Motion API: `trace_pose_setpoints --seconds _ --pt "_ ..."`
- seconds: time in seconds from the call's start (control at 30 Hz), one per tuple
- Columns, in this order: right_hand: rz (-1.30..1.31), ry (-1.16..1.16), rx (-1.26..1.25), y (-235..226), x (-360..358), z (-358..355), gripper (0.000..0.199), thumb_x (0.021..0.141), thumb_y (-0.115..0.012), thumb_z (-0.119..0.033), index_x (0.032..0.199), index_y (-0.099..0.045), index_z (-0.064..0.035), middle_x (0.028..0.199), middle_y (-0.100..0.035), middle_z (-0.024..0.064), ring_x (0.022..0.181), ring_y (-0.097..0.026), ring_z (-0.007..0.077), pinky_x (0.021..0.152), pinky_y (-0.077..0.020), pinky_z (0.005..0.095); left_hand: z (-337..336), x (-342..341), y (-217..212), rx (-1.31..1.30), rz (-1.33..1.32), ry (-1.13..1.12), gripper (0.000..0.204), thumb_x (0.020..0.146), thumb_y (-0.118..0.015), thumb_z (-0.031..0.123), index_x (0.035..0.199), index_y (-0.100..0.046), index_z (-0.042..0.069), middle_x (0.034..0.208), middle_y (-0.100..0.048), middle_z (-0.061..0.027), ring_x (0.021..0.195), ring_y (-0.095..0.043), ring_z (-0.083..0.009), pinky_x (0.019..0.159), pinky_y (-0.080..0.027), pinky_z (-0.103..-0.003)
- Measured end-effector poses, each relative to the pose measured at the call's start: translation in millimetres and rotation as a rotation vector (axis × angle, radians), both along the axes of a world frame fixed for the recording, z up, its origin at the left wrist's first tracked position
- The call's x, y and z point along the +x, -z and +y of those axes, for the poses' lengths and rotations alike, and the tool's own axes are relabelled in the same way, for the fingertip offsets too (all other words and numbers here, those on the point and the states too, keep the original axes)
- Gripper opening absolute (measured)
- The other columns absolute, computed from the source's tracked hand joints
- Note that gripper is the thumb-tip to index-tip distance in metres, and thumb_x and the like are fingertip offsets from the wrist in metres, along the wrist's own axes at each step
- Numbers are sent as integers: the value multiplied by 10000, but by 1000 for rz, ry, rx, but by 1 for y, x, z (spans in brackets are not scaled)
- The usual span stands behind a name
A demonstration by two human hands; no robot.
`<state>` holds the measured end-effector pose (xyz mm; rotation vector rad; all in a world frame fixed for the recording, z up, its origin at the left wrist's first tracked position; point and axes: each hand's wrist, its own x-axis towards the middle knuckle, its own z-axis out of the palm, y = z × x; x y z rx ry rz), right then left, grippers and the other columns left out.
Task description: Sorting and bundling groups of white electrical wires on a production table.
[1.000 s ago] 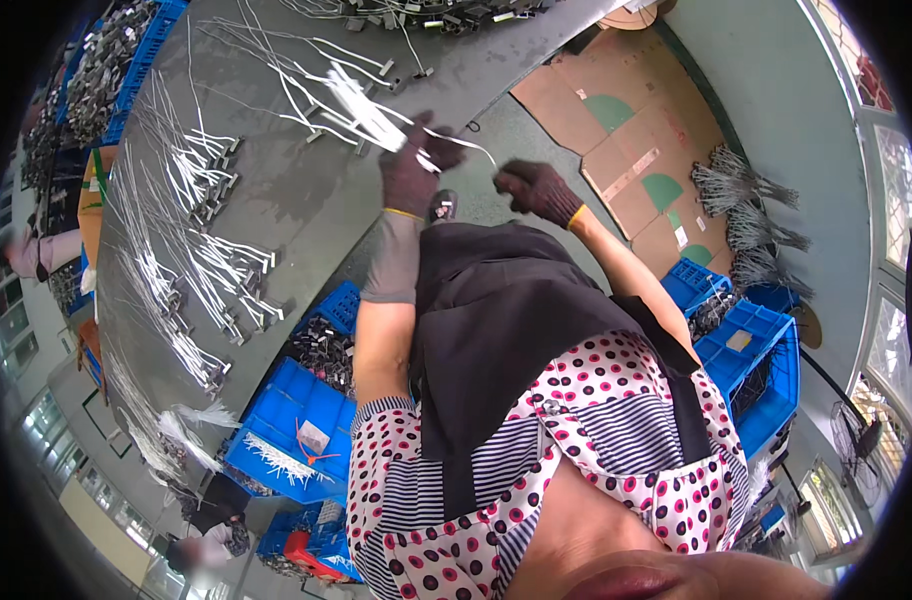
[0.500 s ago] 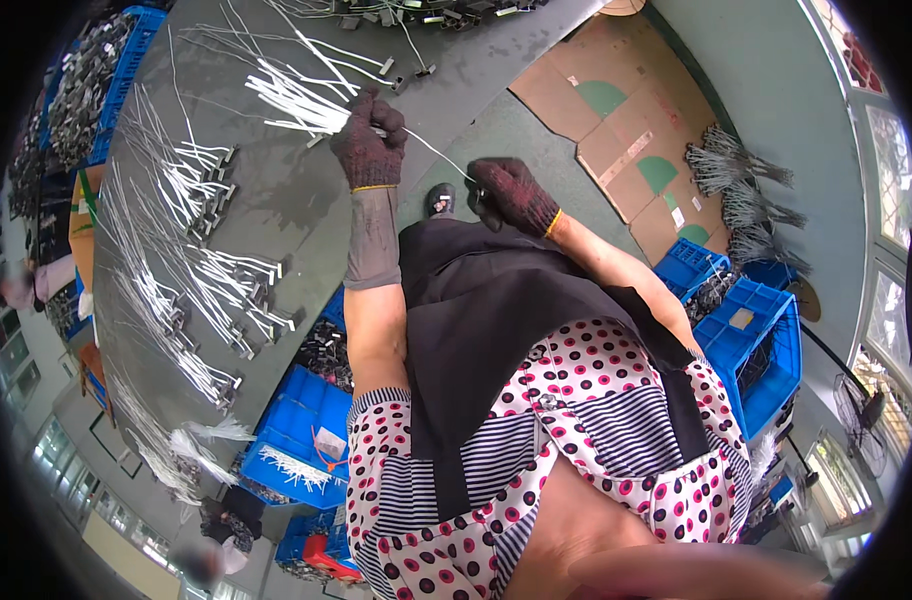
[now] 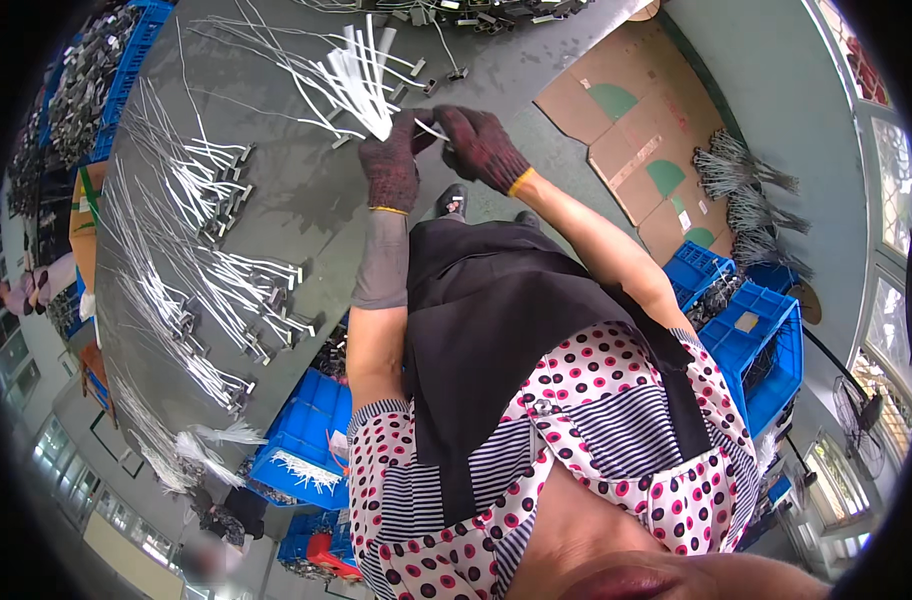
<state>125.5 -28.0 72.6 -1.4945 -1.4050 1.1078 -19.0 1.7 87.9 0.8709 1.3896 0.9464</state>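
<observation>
My left hand (image 3: 392, 168), in a dark red and black knit glove, is closed around the lower ends of a bundle of thin white tubes (image 3: 354, 85). The tubes fan out upward above the workbench. Close beside it, my right hand (image 3: 481, 148), gloved alike, pinches a thin white tube (image 3: 431, 131) that spans the small gap between both hands. Its fingertips are partly hidden. Several wires with white sleeves and small metal end pieces (image 3: 231, 275) lie in groups on the bench to the left.
The grey workbench (image 3: 296, 190) stretches left and ahead. More metal parts (image 3: 476, 15) lie at its far edge. Blue crates (image 3: 311, 425) stand beside me on both sides. Flattened cardboard (image 3: 626, 130) and wire bundles (image 3: 741, 165) are at the right. Other people appear at the far left.
My right hand has moved up and left, close to my left hand. The tube bundle has swung from pointing left to pointing upward.
</observation>
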Motion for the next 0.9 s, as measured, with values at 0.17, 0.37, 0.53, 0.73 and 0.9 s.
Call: trace_pose_setpoints --seconds 0.17,0.37,0.53,0.73,0.9 --pt "304 85 -440 -28 -25 32 526 1019 -425 -485 1030 -642 -6 617 -588 75 493 -534 134 466 -423 312 12 -26 11 155 -87 34 219 916 -655 185 984 -744 -4 915 -729 -89 851 -697 -163 778 -524 -306" --pt "4 -12 -253 24 -26 46 511 1007 -443 -478 1107 -611 -6 780 -690 158 602 -669 246 535 -512 381 39 -55 38 -60 286 32 299 859 -685 305 847 -752 14 773 -719 -106 729 -689 -178 684 -509 -340" --pt "-767 11 -224 40 -28 72 429 906 -569 -353 1202 -585 -42 1052 -683 234 945 -666 397 791 -515 523 45 -65 29 -76 124 -207 255 837 -699 250 816 -684 -4 675 -627 -59 513 -566 -121 452 -460 -248" --pt "-873 -11 -130 66 -26 87 315 891 -574 -320 1048 -695 -76 990 -697 218 942 -674 387 808 -525 502 63 -54 15 -236 158 13 193 868 -645 169 861 -679 -21 667 -633 -66 497 -574 -123 445 -480 -263" --pt "-198 100 -141 43 -10 56 334 880 -628 -307 1084 -715 -58 955 -720 177 847 -699 328 801 -549 435 79 -47 28 -258 -76 -1 199 866 -639 171 861 -638 -29 716 -669 -100 512 -582 -158 435 -473 -290"
